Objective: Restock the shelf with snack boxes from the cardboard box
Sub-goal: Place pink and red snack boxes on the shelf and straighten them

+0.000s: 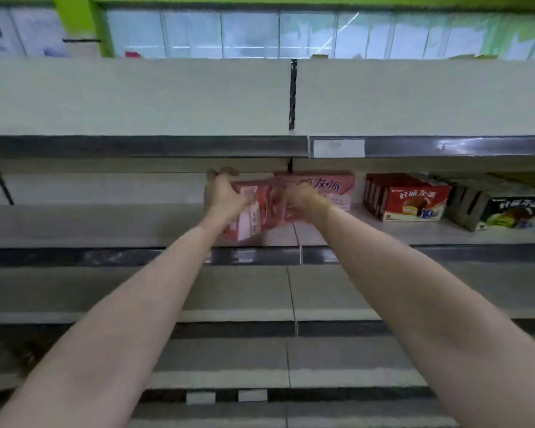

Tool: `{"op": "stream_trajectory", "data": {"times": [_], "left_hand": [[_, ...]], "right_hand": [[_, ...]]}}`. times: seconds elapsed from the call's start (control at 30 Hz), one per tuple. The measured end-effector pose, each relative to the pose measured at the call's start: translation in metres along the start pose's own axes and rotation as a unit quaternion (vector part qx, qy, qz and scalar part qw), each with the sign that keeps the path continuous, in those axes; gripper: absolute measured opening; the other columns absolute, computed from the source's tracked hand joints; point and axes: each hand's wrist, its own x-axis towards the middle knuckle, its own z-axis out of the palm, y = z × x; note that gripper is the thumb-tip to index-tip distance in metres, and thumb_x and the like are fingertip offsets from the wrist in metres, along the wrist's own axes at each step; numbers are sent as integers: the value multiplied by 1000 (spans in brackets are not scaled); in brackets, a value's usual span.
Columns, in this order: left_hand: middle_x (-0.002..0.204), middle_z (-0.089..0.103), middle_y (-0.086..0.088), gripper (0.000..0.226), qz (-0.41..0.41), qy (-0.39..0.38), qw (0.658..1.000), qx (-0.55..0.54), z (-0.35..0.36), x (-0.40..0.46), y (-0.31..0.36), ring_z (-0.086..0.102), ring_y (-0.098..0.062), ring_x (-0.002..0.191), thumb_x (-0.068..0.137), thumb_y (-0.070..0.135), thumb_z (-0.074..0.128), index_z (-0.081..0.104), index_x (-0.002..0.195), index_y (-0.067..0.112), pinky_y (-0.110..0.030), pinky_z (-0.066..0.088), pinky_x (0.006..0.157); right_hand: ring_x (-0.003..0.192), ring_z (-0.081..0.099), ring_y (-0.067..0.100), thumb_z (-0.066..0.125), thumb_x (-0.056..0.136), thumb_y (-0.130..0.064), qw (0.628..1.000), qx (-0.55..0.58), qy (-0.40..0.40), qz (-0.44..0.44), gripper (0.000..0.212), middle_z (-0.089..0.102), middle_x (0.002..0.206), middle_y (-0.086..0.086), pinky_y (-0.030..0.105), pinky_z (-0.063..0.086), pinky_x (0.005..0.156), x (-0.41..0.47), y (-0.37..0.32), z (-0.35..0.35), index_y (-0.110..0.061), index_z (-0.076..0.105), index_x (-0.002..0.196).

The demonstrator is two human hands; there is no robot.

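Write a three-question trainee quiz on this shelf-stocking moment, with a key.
1. True or false: both the left hand and the right hand are on the pink cardboard snack boxes.
2. Which lies immediately right of the pink box already on the grey metal shelf: A) the red cardboard snack boxes, B) the dark green-and-black snack boxes, C) a bottle?
3. Fill in: the white price label is fixed to the edge of the shelf ____ the boxes.

Key: 1 true; 2 A; 3 above.
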Motion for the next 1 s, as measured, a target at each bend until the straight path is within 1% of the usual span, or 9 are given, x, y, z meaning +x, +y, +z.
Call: {"op": "stream_trajectory", "data": {"times": [0.17, 0.23, 0.3, 0.47, 0.57, 0.7, 0.77, 0.9, 1.0], "left_hand": [[113, 54, -5, 56, 12, -103, 991, -87, -20, -32, -12, 59, -19, 98, 76, 36, 79, 48, 120, 20, -32, 50, 84], [109, 61, -4, 39, -32, -135, 974, -178, -28, -37, -9, 61, -19, 95, 82, 30, 69, 51, 114, 18, -30, 51, 81], [107, 64, -10, 26, -49, -145, 967, -204, -33, -37, -11, 63, -21, 92, 88, 3, 58, 55, 113, 9, -21, 54, 72], [111, 64, -22, 36, -38, -166, 967, -188, -41, -37, -10, 68, -29, 93, 89, -16, 49, 50, 122, -2, -35, 60, 82], [112, 65, -21, 34, -29, -165, 976, -138, -41, -35, -9, 68, -34, 98, 89, -13, 46, 51, 119, 4, -48, 58, 87], [100, 69, -8, 33, 40, -149, 988, -3, -39, -30, -7, 65, -25, 95, 83, -6, 52, 58, 111, 11, -30, 54, 78], [107, 68, -5, 37, 58, -151, 986, 31, -37, -27, -6, 65, -22, 100, 82, -2, 59, 58, 116, 14, -37, 55, 89], [131, 45, -10, 44, 99, -96, 966, 221, -35, -19, -6, 37, -31, 123, 88, 26, 66, 53, 131, 26, -48, 36, 107], [139, 42, -6, 67, 115, -116, 935, 315, -29, -16, -5, 27, -34, 132, 74, 53, 78, 52, 134, 35, -52, 26, 110]], "right_hand": [[59, 71, 26, 64, 92, -45, 998, -4, -52, -31, 34, 74, 77, 10, 43, 59, 57, 4, -12, 28, -11, 67, 99], [46, 61, 20, 65, 90, -47, 996, -52, -73, -25, 30, 64, 55, 2, 37, 56, 60, -6, -19, 26, -18, 62, 84], [58, 59, 23, 66, 87, -52, 991, -105, -84, -3, 34, 60, 58, 4, 36, 55, 68, -6, -21, 22, -20, 58, 76], [56, 54, 22, 68, 80, -55, 979, -183, -82, 30, 44, 49, 43, 2, 43, 55, 86, -8, -31, 20, -17, 53, 66], [68, 65, 26, 68, 80, -47, 974, -220, -55, 7, 34, 65, 67, 7, 41, 57, 84, -15, -41, 25, -14, 60, 82], [78, 69, 29, 72, 73, -26, 947, -318, -24, -41, 29, 71, 90, 13, 34, 56, 75, -24, -53, 27, -6, 67, 94], [74, 64, 24, 70, 71, -17, 925, -376, -20, -50, 32, 68, 90, 10, 29, 53, 66, -25, -52, 26, -4, 66, 100], [84, 62, 22, 66, 77, -10, 907, -410, 5, -91, 42, 66, 103, 6, 30, 55, 72, -16, -39, 21, -10, 59, 118], [88, 58, 26, 61, 85, -4, 888, -445, 32, -108, 41, 61, 103, 7, 33, 51, 76, -9, -21, 0, -10, 56, 125]]}}
